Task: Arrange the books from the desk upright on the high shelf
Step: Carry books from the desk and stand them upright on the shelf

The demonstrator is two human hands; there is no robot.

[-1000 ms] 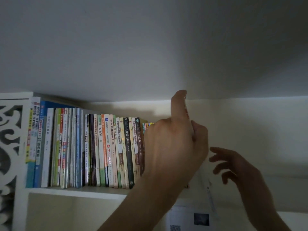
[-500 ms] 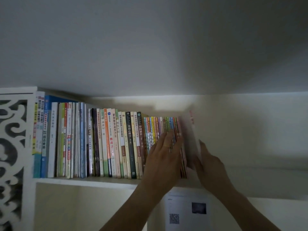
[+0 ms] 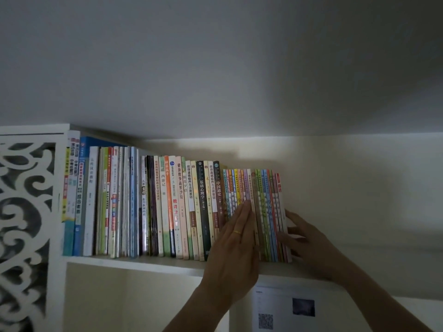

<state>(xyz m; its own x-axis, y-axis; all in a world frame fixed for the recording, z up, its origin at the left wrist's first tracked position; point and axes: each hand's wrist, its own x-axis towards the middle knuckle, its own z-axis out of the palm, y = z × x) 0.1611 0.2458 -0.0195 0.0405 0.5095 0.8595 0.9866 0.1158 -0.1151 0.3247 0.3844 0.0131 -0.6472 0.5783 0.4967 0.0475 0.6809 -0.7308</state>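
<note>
Looking nearly done here: the books (image 3: 167,204) are standing upright along the high shelf (image 3: 134,262), with the flat left hand (image 3: 236,238) pressing their spines and the right hand (image 3: 304,238) bracing the row's right end with loose fingers, gripping nothing.

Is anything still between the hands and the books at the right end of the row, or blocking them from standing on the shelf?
Nothing visible. The left hand lies flat on the thin book spines; the right hand touches the end book, already upright on the shelf.
</note>
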